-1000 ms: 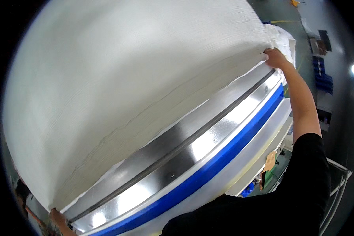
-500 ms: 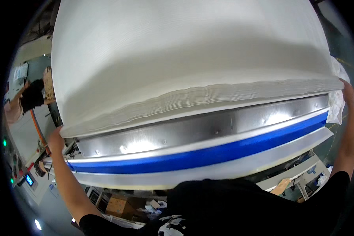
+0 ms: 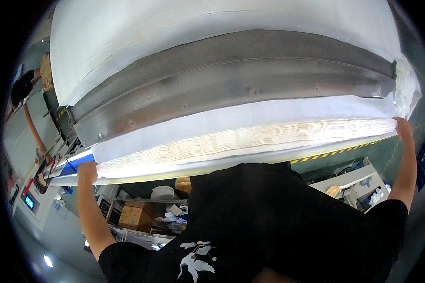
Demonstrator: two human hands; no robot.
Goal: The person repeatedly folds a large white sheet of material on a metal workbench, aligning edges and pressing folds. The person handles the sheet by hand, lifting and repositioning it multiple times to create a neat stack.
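We note the left hand (image 3: 87, 173) clamped on the left end of the layered white cloth (image 3: 245, 137), the right hand (image 3: 403, 129) on its right end. The cloth spans between them, before the black shirt (image 3: 297, 221). Beyond it we see a grey metal plate (image 3: 231, 78), then a white sheet (image 3: 212, 19).

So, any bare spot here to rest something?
The grey metal strip looks bare, between the white sheet beyond and the layered white stack nearer, though it may slope. It's crowded where the left hand and right hand grip that stack's ends, and around the cardboard box below.
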